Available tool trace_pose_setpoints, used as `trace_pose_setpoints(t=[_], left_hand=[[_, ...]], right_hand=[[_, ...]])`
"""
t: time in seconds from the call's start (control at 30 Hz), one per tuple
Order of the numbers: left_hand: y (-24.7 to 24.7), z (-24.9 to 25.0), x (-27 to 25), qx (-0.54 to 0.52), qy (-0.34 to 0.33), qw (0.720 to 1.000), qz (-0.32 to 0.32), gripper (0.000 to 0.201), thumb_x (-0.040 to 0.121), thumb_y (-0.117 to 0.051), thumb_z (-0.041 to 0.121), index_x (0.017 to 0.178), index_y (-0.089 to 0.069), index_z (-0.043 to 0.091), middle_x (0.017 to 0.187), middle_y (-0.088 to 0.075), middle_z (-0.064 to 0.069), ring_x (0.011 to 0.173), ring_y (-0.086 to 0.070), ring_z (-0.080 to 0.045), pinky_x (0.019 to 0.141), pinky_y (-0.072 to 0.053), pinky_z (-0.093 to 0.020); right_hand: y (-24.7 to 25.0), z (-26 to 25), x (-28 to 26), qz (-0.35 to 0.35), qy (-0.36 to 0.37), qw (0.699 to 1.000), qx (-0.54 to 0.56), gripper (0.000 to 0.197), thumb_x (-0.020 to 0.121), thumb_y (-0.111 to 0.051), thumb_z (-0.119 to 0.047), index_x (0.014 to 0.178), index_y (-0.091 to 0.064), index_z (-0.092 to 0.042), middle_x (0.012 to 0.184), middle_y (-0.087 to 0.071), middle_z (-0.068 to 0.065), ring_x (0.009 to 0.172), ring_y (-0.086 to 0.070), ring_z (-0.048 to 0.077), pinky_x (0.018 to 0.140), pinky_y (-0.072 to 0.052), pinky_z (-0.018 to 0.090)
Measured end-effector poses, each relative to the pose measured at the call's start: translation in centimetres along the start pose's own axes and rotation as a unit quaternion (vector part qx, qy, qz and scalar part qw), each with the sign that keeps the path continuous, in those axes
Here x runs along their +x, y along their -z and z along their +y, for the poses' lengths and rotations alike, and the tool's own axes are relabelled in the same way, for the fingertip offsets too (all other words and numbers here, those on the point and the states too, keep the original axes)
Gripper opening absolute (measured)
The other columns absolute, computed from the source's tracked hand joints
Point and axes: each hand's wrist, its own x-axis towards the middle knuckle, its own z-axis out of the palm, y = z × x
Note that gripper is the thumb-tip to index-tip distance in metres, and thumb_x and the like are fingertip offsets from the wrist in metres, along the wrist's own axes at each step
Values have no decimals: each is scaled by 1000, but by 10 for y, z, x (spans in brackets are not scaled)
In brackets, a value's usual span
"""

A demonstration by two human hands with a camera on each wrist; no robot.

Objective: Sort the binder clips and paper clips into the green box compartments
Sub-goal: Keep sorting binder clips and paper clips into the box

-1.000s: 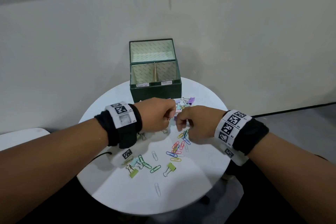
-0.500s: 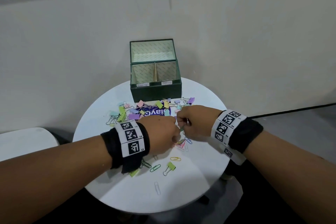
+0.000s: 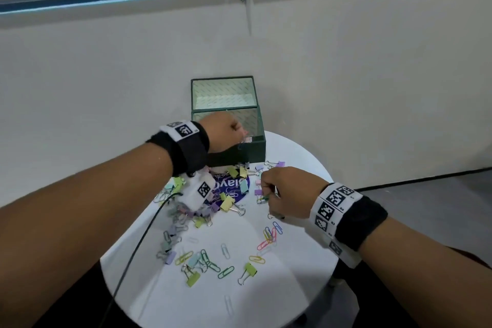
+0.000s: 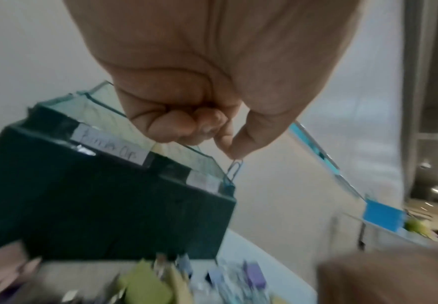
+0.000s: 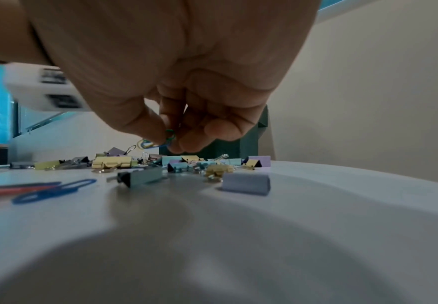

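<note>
Green card walls of the box [image 3: 250, 150] stand at the far edge of the round white table [image 3: 266, 298], and what shows of the compartments from the head view looks bare, so the sorting seems barely begun. Most of the work is still on the tabletop: a dense heap of pastel binder clips [image 3: 229, 204] lies just in front of the box, and coloured paper clips [image 3: 269, 235] are scattered nearer the person, with a few more binder clips among them.

Over the box's front rim hangs the left hand [image 3: 226, 132], fingers curled, thumb and forefinger pinching a silver paper clip [image 4: 234, 167] that dangles above the right-hand front compartment. The left front compartment carries a label [image 4: 114, 148] that reads roughly "Binder Clip"; the right one's label is too blurred to read.

Low over the table, near the right side of the heap, the right hand [image 3: 288, 192] has its fingers bunched downward, pinching a small bundle of paper clips [image 5: 158, 140], green and blue among them, just above the surface.

My judgement: one delivery in hand, nearly everything left.
</note>
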Motion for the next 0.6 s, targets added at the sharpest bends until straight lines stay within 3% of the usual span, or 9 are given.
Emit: trace_pose_setpoints(t=[0.07,0.13,0.17,0.27,0.33,0.43,0.5,0.6], left_hand=[[2,-2,21,-33,34,999,27,31,101,-52,34,84,-63,10,85,-65,-7,72,-58,-18,65,-45,-28],[1,-3,37,-30,58,998,14,27,100,-54,30,102,-71,9,103,-71,-8,92,-66,-23,83,-53,-33],[-1,-3,42,-33,65,997,1,25,100,-54,25,110,-72,10,107,-72,-9,96,-67,-24,86,-54,-34],[-1,-7,46,-97,81,992,-19,27,98,-51,8,118,-70,8,106,-74,-11,89,-72,-24,79,-59,-33],[7,-15,39,-162,83,983,3,26,98,-53,5,118,-69,9,102,-75,-11,87,-74,-23,81,-60,-35],[24,-36,10,-139,44,987,74,21,97,-58,17,114,-70,18,91,-75,1,78,-69,-12,81,-56,-30],[32,-55,-19,-84,26,992,94,17,96,-61,26,109,-71,23,94,-72,7,84,-66,-10,81,-52,-29],[30,-88,-72,-11,30,999,2,15,93,-65,36,107,-68,33,99,-66,17,88,-62,-4,77,-45,-22]], right_hand=[[0,-1,-1,1,-3,1000,3,12,84,-54,-14,80,-52,-24,73,-58,-9,66,-53,14,58,-38,24],[1,-1,-1,5,-5,1000,6,11,85,-53,-13,81,-53,-23,73,-59,-10,65,-52,11,58,-39,24],[1,-1,-1,8,-6,1000,6,9,85,-53,-13,82,-54,-22,74,-59,-9,65,-51,10,58,-39,24],[2,-1,-1,28,-8,1000,8,8,84,-53,-13,86,-58,-20,75,-61,-7,64,-50,10,58,-42,24],[2,-2,0,39,-4,999,29,9,84,-54,-13,86,-60,-20,72,-60,-9,65,-52,9,61,-44,24],[5,-1,2,23,27,997,66,10,83,-56,-16,86,-64,-23,72,-63,-14,69,-59,4,69,-49,22],[16,-1,10,25,45,997,51,10,85,-57,-21,84,-64,-28,77,-66,-15,73,-61,5,74,-54,27],[42,-4,34,78,29,994,77,19,88,-61,-13,80,-62,-30,77,-66,-13,68,-61,10,67,-56,27]])
